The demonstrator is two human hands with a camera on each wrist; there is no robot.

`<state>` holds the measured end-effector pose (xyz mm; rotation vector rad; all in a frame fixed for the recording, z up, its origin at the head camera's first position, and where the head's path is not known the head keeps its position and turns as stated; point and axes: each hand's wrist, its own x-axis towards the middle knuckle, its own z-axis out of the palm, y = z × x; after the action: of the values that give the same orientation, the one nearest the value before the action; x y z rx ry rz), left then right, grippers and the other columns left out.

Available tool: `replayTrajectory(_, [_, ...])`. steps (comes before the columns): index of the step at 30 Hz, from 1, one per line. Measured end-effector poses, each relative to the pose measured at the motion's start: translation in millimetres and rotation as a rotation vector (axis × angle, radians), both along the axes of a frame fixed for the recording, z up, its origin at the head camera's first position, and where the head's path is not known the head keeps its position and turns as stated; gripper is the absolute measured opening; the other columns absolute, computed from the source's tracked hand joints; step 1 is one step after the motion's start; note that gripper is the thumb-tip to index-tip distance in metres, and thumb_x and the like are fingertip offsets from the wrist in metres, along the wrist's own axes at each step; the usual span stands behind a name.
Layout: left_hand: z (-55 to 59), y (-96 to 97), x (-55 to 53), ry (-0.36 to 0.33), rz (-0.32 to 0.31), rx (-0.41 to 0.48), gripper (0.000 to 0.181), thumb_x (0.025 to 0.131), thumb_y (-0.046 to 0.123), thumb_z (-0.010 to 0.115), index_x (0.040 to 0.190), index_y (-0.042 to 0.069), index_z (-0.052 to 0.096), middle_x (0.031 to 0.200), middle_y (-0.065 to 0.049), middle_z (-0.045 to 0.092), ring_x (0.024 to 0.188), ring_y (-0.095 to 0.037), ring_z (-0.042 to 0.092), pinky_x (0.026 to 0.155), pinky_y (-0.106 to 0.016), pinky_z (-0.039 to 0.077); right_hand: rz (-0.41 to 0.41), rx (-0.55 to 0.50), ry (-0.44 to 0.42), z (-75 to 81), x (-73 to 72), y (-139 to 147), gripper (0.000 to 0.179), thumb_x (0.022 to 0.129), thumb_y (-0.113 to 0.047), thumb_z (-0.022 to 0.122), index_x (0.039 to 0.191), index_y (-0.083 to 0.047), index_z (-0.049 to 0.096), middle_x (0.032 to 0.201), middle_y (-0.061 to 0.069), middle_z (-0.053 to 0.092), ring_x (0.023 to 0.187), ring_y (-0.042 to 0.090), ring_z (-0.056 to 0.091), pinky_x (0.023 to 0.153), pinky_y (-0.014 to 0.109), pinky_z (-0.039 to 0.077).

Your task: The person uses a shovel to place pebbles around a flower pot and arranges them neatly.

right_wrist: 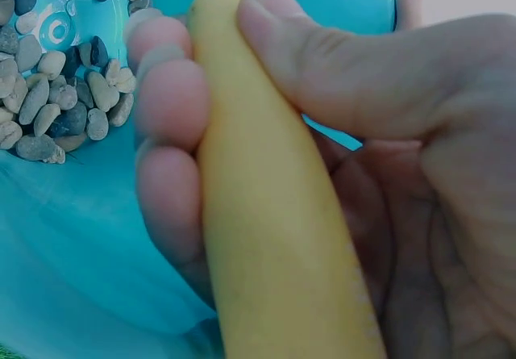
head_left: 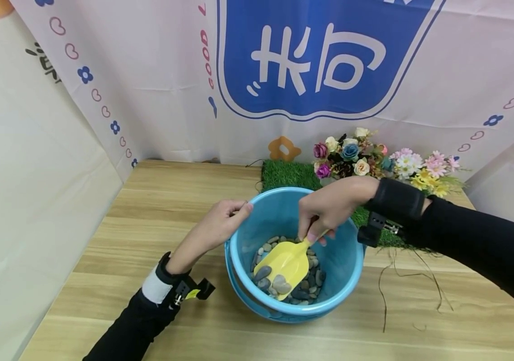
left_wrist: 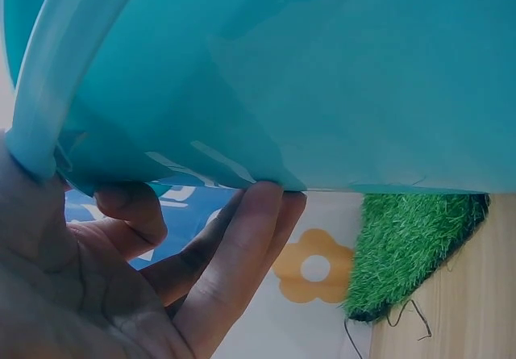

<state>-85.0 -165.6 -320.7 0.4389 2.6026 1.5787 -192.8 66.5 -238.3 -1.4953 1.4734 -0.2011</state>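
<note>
A light-blue bucket point(head_left: 344, 281) stands on the table with grey and tan pebbles point(head_left: 315, 278) covering part of its bottom. My right hand point(head_left: 335, 203) reaches over the far right rim and grips the handle of a yellow scoop point(head_left: 290, 258). In the right wrist view, the fingers and thumb wrap around the yellow handle point(right_wrist: 270, 206). Several pebbles lie on the scoop's blade, which is inside the bucket. At the bucket's left rim, my left hand point(head_left: 218, 220) holds the edge, thumb on top. The left wrist view shows its fingers point(left_wrist: 234, 270) against the bucket's outer wall.
Behind the bucket lies a green turf mat point(head_left: 286, 174). Artificial flowers point(head_left: 356, 155) stand at the back right. Thin dark strands point(head_left: 412, 273) lie on the wooden table point(head_left: 162, 200) to the right. A printed cloth point(head_left: 171, 100) hangs behind the table.
</note>
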Motion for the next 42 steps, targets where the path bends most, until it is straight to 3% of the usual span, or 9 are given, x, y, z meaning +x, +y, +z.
replayTrajectory(9, [3.1,1.3,0.5,-0.001,0.01,-0.003,0.037,0.101,0.028,0.039,0.087,0.003,0.06,0.084,-0.013,0.065,0.069,-0.021,0.066,0.056,-0.028,0.056,0.01,-0.009,-0.048,5.1,0.2,2.9,0.032,0.098,-0.013,0.045,0.067,-0.006,0.046,0.066,0.006,0.051,0.063,0.023,0.052,0.054,0.027,0.045])
replayTrajectory(15, [2.4,1.1,-0.7,-0.002,0.015,-0.006,0.036,0.101,0.028,0.039,0.088,0.002,0.061,0.086,-0.014,0.065,0.07,-0.021,0.066,0.057,-0.028,0.056,-0.015,-0.009,-0.092,9.9,-2.3,8.1,0.028,0.098,-0.015,0.046,0.072,-0.009,0.054,0.069,0.001,0.055,0.064,0.022,0.052,0.053,0.03,0.047])
replayTrajectory(22, [3.4,0.7,-0.3,-0.015,0.016,0.0,0.036,0.1,0.029,0.039,0.093,0.002,0.063,0.086,-0.015,0.065,0.066,-0.019,0.065,0.056,-0.028,0.056,-0.035,-0.029,-0.134,12.3,-2.7,16.8,0.031,0.099,-0.017,0.045,0.069,-0.006,0.043,0.068,0.005,0.053,0.058,0.024,0.047,0.053,0.028,0.044])
replayTrajectory(28, [0.3,-0.1,-1.9,-0.019,0.015,0.007,0.037,0.1,0.029,0.039,0.088,0.003,0.061,0.083,-0.015,0.065,0.067,-0.023,0.066,0.056,-0.029,0.056,-0.062,-0.042,-0.138,13.8,-3.5,24.2,0.029,0.099,-0.017,0.045,0.072,-0.006,0.046,0.07,0.002,0.055,0.057,0.025,0.045,0.052,0.029,0.043])
replayTrajectory(38, [-1.2,0.1,-1.2,-0.014,0.011,0.01,0.037,0.101,0.029,0.039,0.076,0.005,0.053,0.076,-0.014,0.063,0.068,-0.023,0.066,0.056,-0.029,0.057,-0.09,-0.088,-0.169,15.3,-7.0,40.4,0.023,0.099,-0.016,0.043,0.08,-0.009,0.055,0.074,0.009,0.055,0.059,0.023,0.046,0.054,0.031,0.045])
replayTrajectory(42, [-0.9,0.1,-0.4,-0.019,0.019,0.006,0.037,0.1,0.029,0.039,0.074,0.006,0.051,0.073,-0.012,0.062,0.066,-0.022,0.065,0.055,-0.03,0.057,-0.107,-0.103,-0.159,16.9,-10.2,49.5,0.021,0.099,-0.016,0.043,0.09,-0.013,0.061,0.075,0.006,0.058,0.059,0.023,0.049,0.054,0.031,0.048])
